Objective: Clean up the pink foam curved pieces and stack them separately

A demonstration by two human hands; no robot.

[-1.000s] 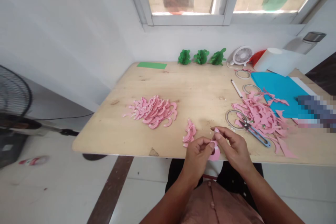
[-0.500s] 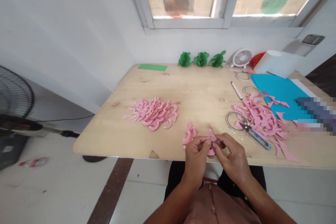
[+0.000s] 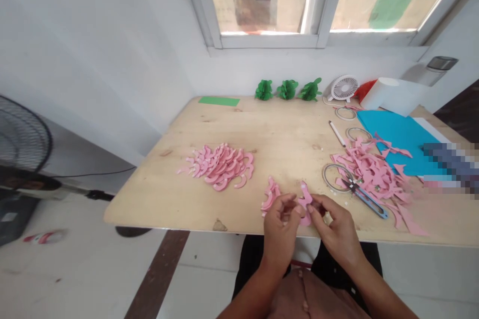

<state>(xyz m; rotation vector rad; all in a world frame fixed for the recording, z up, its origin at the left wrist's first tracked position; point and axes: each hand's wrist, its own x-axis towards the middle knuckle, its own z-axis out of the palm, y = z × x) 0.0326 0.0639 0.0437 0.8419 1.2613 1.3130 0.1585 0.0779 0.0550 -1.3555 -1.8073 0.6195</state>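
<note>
Between my two hands is a small curved pink paper cutout with a wavy edge and a pale spot near its upper end. My right hand pinches its right side between thumb and fingers. The thumb of my left hand meets its left edge, fingers curled closed beside it. Just left of that hand lies a small stack of similar pink cutouts, partly covered by the fingers. Farther left spreads a larger heap of pink curved cutouts, many with pale tabs.
Blue-handled snips lie by pink scraps on the wooden table. Tape rings, a white pen and blue sheets are at right. Green paper figures, a small fan and a green strip stand or lie behind.
The pink cutout has turned between my fingers and shows more of its face. My left fingers have loosened and drawn slightly apart. The view has tilted up a little.
</note>
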